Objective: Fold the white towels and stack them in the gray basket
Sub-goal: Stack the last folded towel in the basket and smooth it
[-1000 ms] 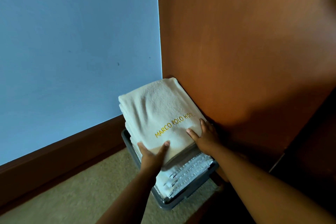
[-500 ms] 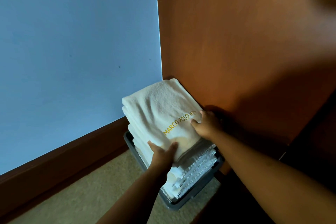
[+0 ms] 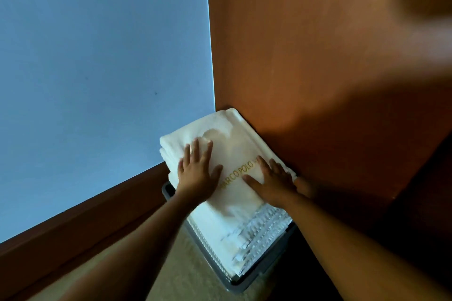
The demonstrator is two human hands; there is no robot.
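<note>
A folded white towel (image 3: 234, 139) with gold lettering lies on top of a stack of white towels (image 3: 244, 234) in the gray basket (image 3: 266, 273) on the floor, in the corner of the room. My left hand (image 3: 198, 173) lies flat on the top towel's left half, fingers straight and spread. My right hand (image 3: 274, 181) presses flat on its right side, covering the end of the lettering. The lower towels show ribbed borders at the near end. Most of the basket is hidden under the stack.
A pale blue wall (image 3: 97, 80) with a dark wooden skirting board (image 3: 85, 222) runs on the left. An orange-brown wooden panel (image 3: 318, 68) stands right behind the basket. Beige carpet (image 3: 190, 271) covers the floor in front.
Both hands have moved from gripping the near edge of the top towel to lying flat on top of it. The left hand slid up and left onto the towel's surface.
</note>
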